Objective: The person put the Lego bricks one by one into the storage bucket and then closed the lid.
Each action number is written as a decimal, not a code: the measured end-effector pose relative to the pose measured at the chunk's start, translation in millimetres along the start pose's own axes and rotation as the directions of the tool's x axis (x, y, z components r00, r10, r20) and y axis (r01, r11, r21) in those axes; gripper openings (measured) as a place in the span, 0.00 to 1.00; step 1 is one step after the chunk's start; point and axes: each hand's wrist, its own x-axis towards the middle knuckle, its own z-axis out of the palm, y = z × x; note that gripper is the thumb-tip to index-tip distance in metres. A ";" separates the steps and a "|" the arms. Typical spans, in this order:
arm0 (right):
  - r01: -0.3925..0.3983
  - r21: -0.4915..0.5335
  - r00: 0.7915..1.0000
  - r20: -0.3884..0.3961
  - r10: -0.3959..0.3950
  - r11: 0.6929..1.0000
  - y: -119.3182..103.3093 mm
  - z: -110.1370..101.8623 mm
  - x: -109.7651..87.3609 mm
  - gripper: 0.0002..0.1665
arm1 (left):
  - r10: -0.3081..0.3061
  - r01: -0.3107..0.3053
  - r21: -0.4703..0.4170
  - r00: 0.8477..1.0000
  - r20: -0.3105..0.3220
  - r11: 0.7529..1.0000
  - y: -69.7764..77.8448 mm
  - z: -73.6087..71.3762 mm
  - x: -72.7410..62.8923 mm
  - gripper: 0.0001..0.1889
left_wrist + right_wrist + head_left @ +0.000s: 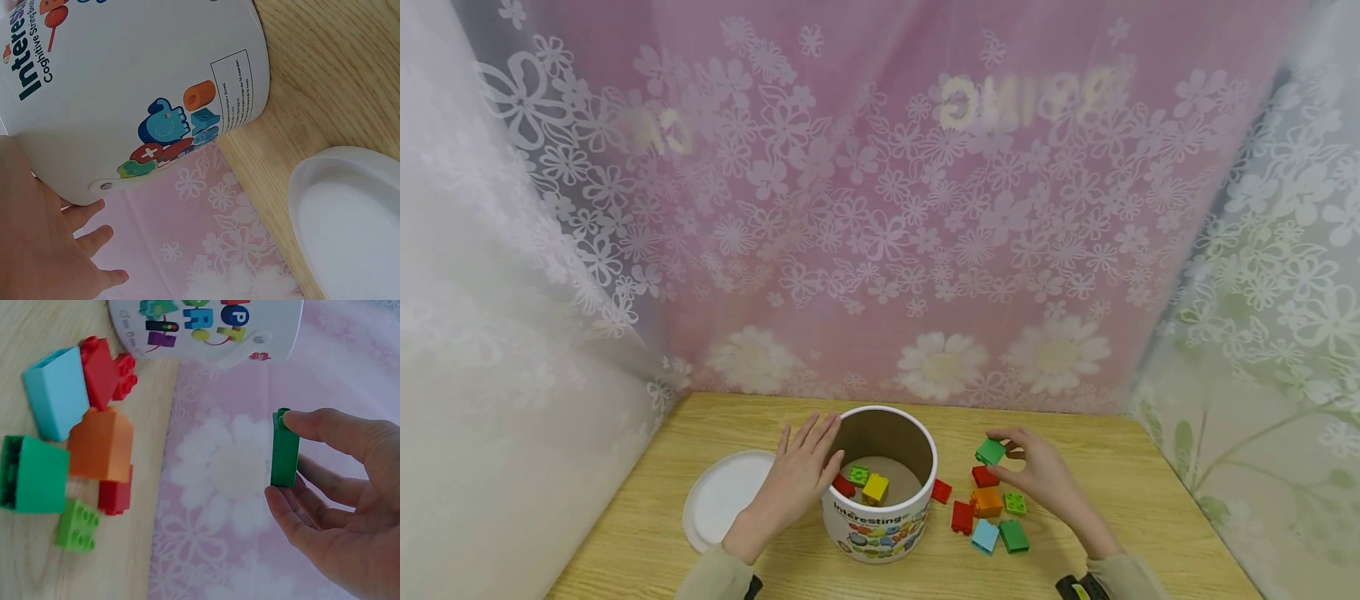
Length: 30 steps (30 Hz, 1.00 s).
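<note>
A white printed bucket [877, 533] stands upright on the table, its top uncovered. Inside it lie a yellow block [876, 489], a light green block [859, 476] and a red one [843, 486]. My left hand [805, 467] rests at the bucket's left rim with fingers straight and spread; the left wrist view shows the hand [50, 237] against the printed wall. Right of the bucket, my right hand [1037, 471] pinches a green building block [285, 450] between thumb and fingers, held up above the loose blocks.
Beside the bucket lie an orange block [987, 502], a light blue block [985, 536], a green block [1014, 537], a small light green block [1015, 502] and several red blocks [962, 517]. A white lid [715, 500] lies at left. Flowered curtains [880, 208] hang around the table.
</note>
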 end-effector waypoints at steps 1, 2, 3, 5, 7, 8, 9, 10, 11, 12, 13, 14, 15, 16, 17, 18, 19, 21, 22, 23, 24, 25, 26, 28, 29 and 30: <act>0.004 -0.001 1.000 0.001 -0.004 1.000 -1.9 0.7 1.7 0.28 | -0.001 0.001 0.001 1.000 0.001 1.000 -0.3 0.3 -0.2 0.32; 0.007 -0.006 1.000 0.001 -0.007 1.000 -3.8 1.3 3.2 0.28 | -0.003 0.003 0.000 1.000 0.001 1.000 -0.2 0.2 -0.3 0.32; 0.009 -0.007 1.000 -0.001 -0.009 1.000 -6.0 1.9 5.0 0.28 | -0.005 0.005 0.000 1.000 0.004 1.000 -0.3 0.0 -0.4 0.32; 0.021 -0.008 1.000 -0.004 -0.021 1.000 -10.3 2.6 8.7 0.28 | -0.007 0.007 -0.001 1.000 0.008 1.000 -0.5 -0.3 -0.4 0.32; 0.036 -0.016 0.999 -0.010 -0.037 0.999 -15.0 3.2 12.7 0.28 | -0.005 0.005 -0.002 1.000 0.009 1.000 -0.3 -1.1 -0.5 0.32; 0.047 -0.015 0.999 -0.014 -0.047 0.999 -17.3 3.4 15.1 0.28 | -0.002 0.002 -0.004 1.000 0.005 1.000 -0.1 -1.5 -0.5 0.32; 0.055 -0.016 0.998 -0.017 -0.056 0.998 -19.7 3.6 17.4 0.28 | 0.000 0.000 -0.002 1.000 0.003 1.000 0.0 -1.7 -0.3 0.32; 0.067 -0.018 0.998 -0.020 -0.067 0.998 -22.0 3.9 19.9 0.28 | 0.004 -0.004 -0.002 1.000 -0.002 1.000 0.1 -1.8 -0.2 0.32; 0.075 -0.016 0.997 -0.021 -0.075 0.997 -24.4 4.4 22.3 0.28 | 0.007 -0.007 0.002 1.000 -0.006 1.000 0.3 -2.0 0.0 0.32; 0.081 -0.017 0.996 -0.019 -0.082 0.997 -26.4 5.2 24.8 0.29 | 0.008 -0.008 0.004 1.000 -0.008 1.000 0.6 -2.1 0.1 0.32; 0.087 -0.016 0.996 -0.017 -0.087 0.996 -28.3 6.1 27.1 0.29 | 0.009 -0.008 0.006 1.000 -0.011 1.000 0.8 -2.0 0.3 0.32; 0.091 -0.015 0.996 -0.014 -0.091 0.996 -30.2 7.0 29.4 0.29 | 0.010 -0.010 0.007 1.000 -0.016 1.000 1.2 -2.0 0.2 0.32; 0.095 -0.017 0.995 -0.009 -0.096 0.995 -31.7 8.1 31.3 0.29 | 0.009 -0.009 0.009 1.000 -0.015 1.000 1.3 -1.8 0.3 0.32; 0.106 -0.013 0.994 -0.004 -0.106 0.994 -33.3 9.1 33.1 0.28 | 0.008 -0.008 0.010 1.000 -0.017 1.000 1.3 -1.4 0.3 0.32; 0.113 -0.005 0.994 0.001 -0.113 0.994 -34.7 10.3 34.8 0.28 | 0.007 -0.007 0.013 1.000 -0.016 1.000 1.3 -1.0 0.2 0.32; 0.120 -0.002 0.993 0.002 -0.120 0.993 -36.0 11.6 36.5 0.28 | 0.006 -0.005 0.013 1.000 -0.017 1.000 1.3 -0.7 0.0 0.32; 0.127 0.003 0.992 0.004 -0.127 0.992 -37.4 12.8 38.1 0.28 | 0.005 -0.005 0.013 1.000 -0.018 1.000 1.4 -0.4 -0.1 0.32; 0.146 0.015 0.989 0.004 -0.146 0.989 -40.3 14.7 41.1 0.28 | 0.003 -0.003 0.015 1.000 -0.018 1.000 1.5 -0.1 -0.2 0.32; 0.152 0.018 0.988 0.004 -0.152 0.988 -41.8 15.8 42.6 0.28 | 0.002 -0.002 0.015 1.000 -0.019 1.000 1.6 -0.2 -0.4 0.32; 0.155 0.022 0.988 0.004 -0.156 0.988 -43.2 17.0 44.1 0.28 | 0.001 -0.001 0.013 1.000 -0.019 1.000 1.9 -0.4 -0.4 0.32; 0.160 0.022 0.987 0.004 -0.160 0.987 -45.0 18.2 45.5 0.28 | 0.000 0.000 0.011 1.000 -0.018 1.000 1.9 -0.5 -0.4 0.32; 0.164 0.026 0.986 0.006 -0.164 0.986 -46.7 19.4 47.0 0.28 | -0.001 0.001 0.010 1.000 -0.014 1.000 1.9 -0.6 -0.2 0.32; 0.167 0.027 0.986 0.006 -0.168 0.986 -48.3 20.8 48.6 0.28 | -0.002 0.002 0.011 1.000 -0.011 1.000 1.8 -0.6 0.0 0.32; 0.172 0.028 0.985 0.007 -0.172 0.985 -51.3 24.2 51.9 0.28 | -0.004 0.004 0.009 1.000 -0.007 1.000 1.5 -0.8 0.3 0.32; 0.173 0.033 0.985 0.008 -0.173 0.984 -53.3 26.0 53.5 0.28 | -0.006 0.006 0.009 1.000 -0.003 1.000 1.3 -0.7 0.6 0.32; 0.173 0.031 0.985 0.008 -0.173 0.984 -55.0 27.9 55.0 0.28 | -0.007 0.007 0.010 1.000 -0.001 1.000 0.9 -0.5 0.8 0.32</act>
